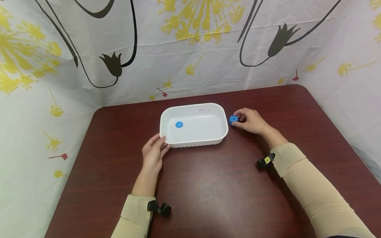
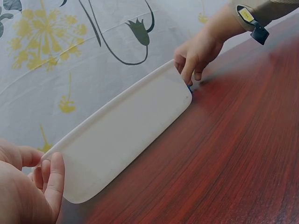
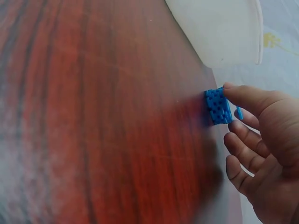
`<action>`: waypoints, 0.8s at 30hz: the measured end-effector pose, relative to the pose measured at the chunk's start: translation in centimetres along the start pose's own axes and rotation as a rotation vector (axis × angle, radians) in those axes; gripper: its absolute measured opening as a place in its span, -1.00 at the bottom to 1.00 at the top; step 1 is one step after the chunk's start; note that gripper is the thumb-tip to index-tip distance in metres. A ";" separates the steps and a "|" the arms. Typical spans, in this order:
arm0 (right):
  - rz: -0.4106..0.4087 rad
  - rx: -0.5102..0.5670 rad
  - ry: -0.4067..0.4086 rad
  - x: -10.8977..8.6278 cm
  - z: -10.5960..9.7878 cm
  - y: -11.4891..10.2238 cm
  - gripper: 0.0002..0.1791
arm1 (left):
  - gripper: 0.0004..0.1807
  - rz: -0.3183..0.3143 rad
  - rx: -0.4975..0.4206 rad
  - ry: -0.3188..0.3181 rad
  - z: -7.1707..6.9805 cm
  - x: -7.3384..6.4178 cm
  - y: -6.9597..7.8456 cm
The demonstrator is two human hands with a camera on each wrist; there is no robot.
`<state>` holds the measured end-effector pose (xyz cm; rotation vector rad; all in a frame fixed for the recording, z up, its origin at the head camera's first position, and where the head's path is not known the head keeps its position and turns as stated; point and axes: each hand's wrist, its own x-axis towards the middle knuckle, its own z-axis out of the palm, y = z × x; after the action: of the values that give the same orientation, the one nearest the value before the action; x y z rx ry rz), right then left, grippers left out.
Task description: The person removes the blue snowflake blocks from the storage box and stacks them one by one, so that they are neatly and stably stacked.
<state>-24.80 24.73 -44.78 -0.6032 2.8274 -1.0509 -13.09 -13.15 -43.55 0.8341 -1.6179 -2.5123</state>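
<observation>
A white plastic tray (image 1: 193, 144) sits on the table, and one blue notched disc (image 1: 179, 124) lies flat inside it toward the left. My left hand (image 1: 153, 152) grips the tray's near left corner, thumb at the rim and fingers along the outer wall. Just beyond the tray's right end, my right hand (image 1: 248, 121) holds blue notched discs (image 1: 233, 119) between thumb and fingers. The right wrist view shows them as a short stack (image 3: 217, 106) at the thumb tip, with another thin blue disc (image 3: 239, 113) apart from it by the fingers.
The dark red-brown table (image 1: 208, 185) has rounded far corners. White cloth (image 1: 190, 53) with yellow and grey flower prints hangs behind it and at both sides. A black wrist camera mount (image 1: 159, 208) sits on the left cuff and another (image 1: 265, 162) on the right.
</observation>
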 end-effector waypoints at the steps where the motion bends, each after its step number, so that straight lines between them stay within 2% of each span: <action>1: 0.002 0.001 -0.004 0.0 0.0 0.1 -0.59 | -0.54 -0.002 0.001 0.002 0.0 0.0 0.0; 17: -0.001 0.015 -0.033 0.0 0.1 0.4 -0.58 | -0.55 0.000 -0.003 -0.001 0.0 -0.1 0.0; 24: -0.025 0.013 0.024 0.6 -0.5 -0.2 -0.59 | -0.55 0.001 0.000 -0.002 0.0 -0.1 0.0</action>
<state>-25.33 24.64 -44.21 -0.6301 2.8383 -1.0873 -13.04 -13.11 -43.49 0.8305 -1.6184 -2.5134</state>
